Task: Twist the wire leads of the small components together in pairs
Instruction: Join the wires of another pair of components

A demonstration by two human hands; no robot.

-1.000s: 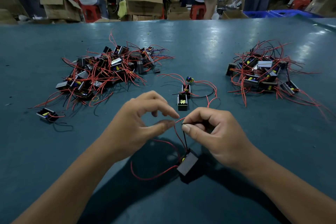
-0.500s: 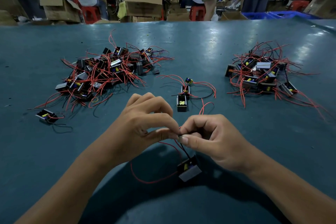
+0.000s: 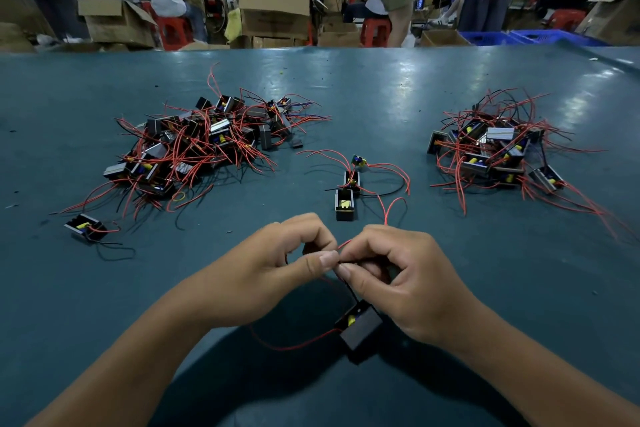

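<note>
A small black component (image 3: 361,326) hangs just above the green table (image 3: 381,97) by its red and black wire leads (image 3: 346,282). My left hand (image 3: 277,274) pinches the lead ends between thumb and forefinger. My right hand (image 3: 405,281) pinches the same leads right beside it, thumb tips almost touching. A loose red lead (image 3: 298,345) loops out left of the component. The pinched wire tips are mostly hidden by my fingers.
A large pile of components with red leads (image 3: 197,146) lies at the left, a smaller pile (image 3: 495,152) at the right. Three components (image 3: 348,191) sit in the middle just beyond my hands. One stray component (image 3: 85,227) lies at the left. People and cardboard boxes stand beyond the table.
My hands have closed together: the left thumb and forefinger, apart a second ago, now pinch the leads next to the right hand. The component has shifted slightly under them.
</note>
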